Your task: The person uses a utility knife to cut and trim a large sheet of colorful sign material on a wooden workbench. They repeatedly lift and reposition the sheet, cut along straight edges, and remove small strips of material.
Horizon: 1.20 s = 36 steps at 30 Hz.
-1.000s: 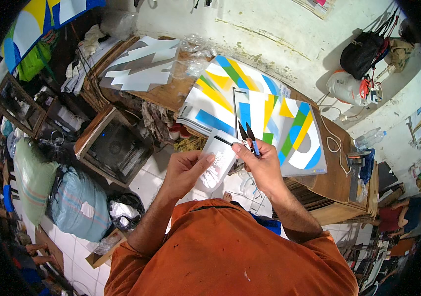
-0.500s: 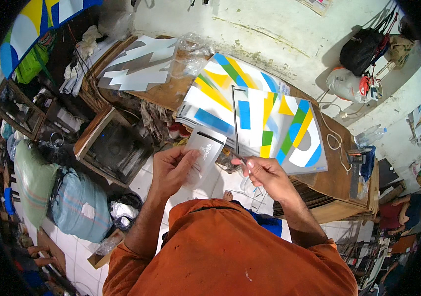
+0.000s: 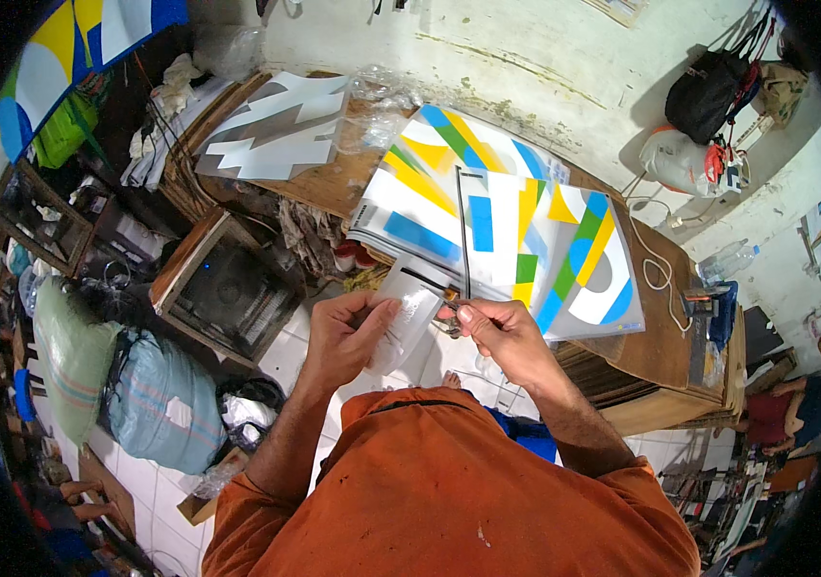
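Note:
My left hand [image 3: 345, 330] is closed on a translucent plastic sheet [image 3: 399, 332] with pale print, held up in front of my chest. A narrow black strip [image 3: 423, 280] runs along the sheet's upper edge. My right hand [image 3: 499, 332] is closed round a small metal tool that looks like a pair of scissors [image 3: 451, 296]; its tip meets the sheet's right edge at the end of the black strip. Fingers hide most of the tool. Just beyond, printed plastic sheets [image 3: 424, 226] in blue, yellow, green and white lie on the table.
A long dark bar [image 3: 462, 226] lies across the printed sheets. Farther left on the wooden table [image 3: 326, 198] rest white and grey cut pieces [image 3: 281, 125]. An old box-shaped frame [image 3: 228, 286] and stuffed sacks [image 3: 162, 399] stand at left. A white cable [image 3: 656, 274] curls at right.
My right hand has moved left, bringing the tool up against the sheet's edge. The sheet has shifted slightly right and tilted, so its print is harder to see.

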Each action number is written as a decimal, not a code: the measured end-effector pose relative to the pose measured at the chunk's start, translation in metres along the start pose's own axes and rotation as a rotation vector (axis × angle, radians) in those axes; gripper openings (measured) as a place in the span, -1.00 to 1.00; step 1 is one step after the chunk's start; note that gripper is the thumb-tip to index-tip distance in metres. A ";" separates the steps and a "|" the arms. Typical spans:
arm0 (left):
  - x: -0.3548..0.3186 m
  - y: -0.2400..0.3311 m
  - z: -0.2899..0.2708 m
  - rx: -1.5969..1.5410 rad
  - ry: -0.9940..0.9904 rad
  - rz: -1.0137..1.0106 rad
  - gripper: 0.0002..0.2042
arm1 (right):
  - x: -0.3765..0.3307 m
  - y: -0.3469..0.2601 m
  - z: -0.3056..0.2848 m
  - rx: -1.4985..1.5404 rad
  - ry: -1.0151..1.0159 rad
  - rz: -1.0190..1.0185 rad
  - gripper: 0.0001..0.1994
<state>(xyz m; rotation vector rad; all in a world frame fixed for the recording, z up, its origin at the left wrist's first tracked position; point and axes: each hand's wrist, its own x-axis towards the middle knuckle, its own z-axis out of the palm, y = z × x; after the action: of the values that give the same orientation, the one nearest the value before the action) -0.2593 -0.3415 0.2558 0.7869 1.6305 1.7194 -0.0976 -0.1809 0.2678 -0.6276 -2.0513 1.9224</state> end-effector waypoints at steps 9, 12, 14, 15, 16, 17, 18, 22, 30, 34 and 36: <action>0.002 -0.010 -0.004 0.009 -0.045 -0.049 -0.81 | 0.013 0.014 0.003 0.031 -0.016 0.000 -0.74; 0.003 -0.015 -0.005 -0.013 -0.075 -0.034 -0.81 | 0.016 0.015 0.004 0.039 -0.041 0.020 -0.74; 0.003 -0.019 -0.005 -0.003 -0.098 -0.043 -0.80 | 0.020 0.015 0.006 0.041 -0.071 0.019 -0.74; 0.002 -0.020 -0.005 0.017 -0.107 -0.068 -0.80 | 0.021 0.015 0.007 0.043 -0.063 0.051 -0.73; 0.002 -0.021 -0.005 0.037 -0.117 -0.094 -0.79 | 0.022 0.015 0.008 0.037 -0.062 0.078 -0.72; 0.002 -0.022 -0.005 0.025 -0.118 -0.106 -0.78 | 0.023 0.015 0.009 0.028 -0.062 0.094 -0.70; 0.002 -0.023 -0.006 0.013 -0.119 -0.118 -0.78 | 0.024 0.015 0.009 0.030 -0.068 0.114 -0.70; 0.002 -0.027 -0.008 0.006 -0.141 -0.180 -0.75 | 0.028 0.016 0.007 0.195 -0.101 0.208 -0.71; 0.014 -0.026 -0.024 -0.250 -0.181 -0.237 -0.70 | 0.050 0.015 0.022 -0.075 -0.032 0.005 -0.86; 0.007 -0.023 -0.006 -0.659 0.046 -0.110 -0.58 | 0.051 0.004 0.030 0.375 0.258 0.038 -0.90; 0.005 -0.021 0.002 -0.605 0.024 -0.067 -0.67 | 0.051 -0.002 0.036 0.353 0.306 0.024 -0.89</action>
<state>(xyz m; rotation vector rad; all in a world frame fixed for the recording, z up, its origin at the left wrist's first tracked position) -0.2602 -0.3360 0.2351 0.4108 1.0346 2.0199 -0.1588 -0.1882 0.2609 -0.8000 -1.4841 1.9899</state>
